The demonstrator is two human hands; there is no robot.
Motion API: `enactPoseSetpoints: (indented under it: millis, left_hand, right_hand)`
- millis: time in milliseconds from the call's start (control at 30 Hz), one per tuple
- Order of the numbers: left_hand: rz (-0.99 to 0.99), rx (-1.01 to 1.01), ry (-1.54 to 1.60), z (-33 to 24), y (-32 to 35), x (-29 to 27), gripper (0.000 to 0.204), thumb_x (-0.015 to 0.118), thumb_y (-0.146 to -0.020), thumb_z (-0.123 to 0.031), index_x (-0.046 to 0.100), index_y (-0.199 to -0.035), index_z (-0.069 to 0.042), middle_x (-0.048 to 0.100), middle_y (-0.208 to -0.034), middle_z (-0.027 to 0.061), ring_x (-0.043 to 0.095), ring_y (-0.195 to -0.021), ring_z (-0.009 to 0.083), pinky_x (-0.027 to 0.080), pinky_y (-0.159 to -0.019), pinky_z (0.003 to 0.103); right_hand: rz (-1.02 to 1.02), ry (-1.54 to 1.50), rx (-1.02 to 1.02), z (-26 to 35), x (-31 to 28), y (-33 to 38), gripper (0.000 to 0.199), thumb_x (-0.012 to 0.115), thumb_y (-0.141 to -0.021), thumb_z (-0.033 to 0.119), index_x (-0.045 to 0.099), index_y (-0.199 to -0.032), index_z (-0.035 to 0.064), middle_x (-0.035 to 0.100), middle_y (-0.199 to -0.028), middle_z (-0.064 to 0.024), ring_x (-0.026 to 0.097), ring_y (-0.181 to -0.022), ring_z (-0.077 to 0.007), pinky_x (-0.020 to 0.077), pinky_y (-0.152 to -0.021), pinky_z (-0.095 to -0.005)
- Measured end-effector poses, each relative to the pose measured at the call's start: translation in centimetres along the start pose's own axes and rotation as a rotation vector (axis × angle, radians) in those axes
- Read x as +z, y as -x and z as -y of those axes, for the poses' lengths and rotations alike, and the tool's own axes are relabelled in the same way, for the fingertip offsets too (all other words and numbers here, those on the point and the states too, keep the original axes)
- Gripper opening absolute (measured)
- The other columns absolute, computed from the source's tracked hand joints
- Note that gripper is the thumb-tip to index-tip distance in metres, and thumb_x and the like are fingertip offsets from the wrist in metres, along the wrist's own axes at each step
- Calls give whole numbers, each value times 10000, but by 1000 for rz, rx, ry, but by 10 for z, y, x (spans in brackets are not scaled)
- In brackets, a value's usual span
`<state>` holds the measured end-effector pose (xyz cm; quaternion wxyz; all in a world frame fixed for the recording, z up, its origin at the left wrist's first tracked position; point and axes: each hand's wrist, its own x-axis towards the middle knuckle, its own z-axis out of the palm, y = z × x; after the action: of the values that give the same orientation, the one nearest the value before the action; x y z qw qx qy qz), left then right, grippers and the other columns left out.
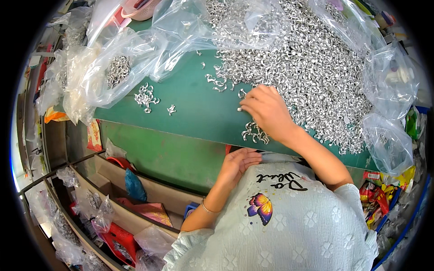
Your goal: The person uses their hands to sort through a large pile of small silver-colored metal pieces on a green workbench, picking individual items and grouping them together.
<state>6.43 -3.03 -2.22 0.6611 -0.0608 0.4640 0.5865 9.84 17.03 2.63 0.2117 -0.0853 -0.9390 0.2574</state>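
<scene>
A big heap of small curved silver metal pieces (298, 67) covers the back and right of the green tabletop (194, 113). At the heap's near left edge is my right hand (271, 113), its fingers bent down and drawn together. A small silver metal piece (239, 109) shows at its fingertips; the underside of the hand is hidden. A few loose pieces (255, 133) lie just below that hand. My left hand (239, 163) rests at the table's front edge, fingers stretched out toward the right and slightly cupped, with nothing visible in it.
Two small clusters of pieces (147, 97) lie on the left of the table. Clear plastic bags (181, 31) surround the heap, one with pieces inside. A pink basket (140, 10) stands at the back left. Below left are open drawers (104, 180) with bags and a red container (118, 241).
</scene>
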Motion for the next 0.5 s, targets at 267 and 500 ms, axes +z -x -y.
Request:
enactPoseSetpoints:
  millis: [267,500]
  left_hand:
    - [459,-244,342,-10,-26,-14,687,319,-977,-411,426,-1303,184,387,-1379,398,397,-1330,450,305,-1132,485]
    - [531,-258,423,-11,-37,-16,788,281,-968,-564,337,-1415,83,398,-1386,370,393,-1317,484,328,-1111,514]
  right_hand:
    - [112,-384,220,11,-17,58,322,586,-868,-5,600,-1190,-5,598,-1202,-170,531,-1214,-334,461,-985,-398]
    - [254,-243,74,11,-10,66,400,649,-832,63,577,-1220,-6,521,-1330,-127,436,-1312,-307,404,-1055,-421]
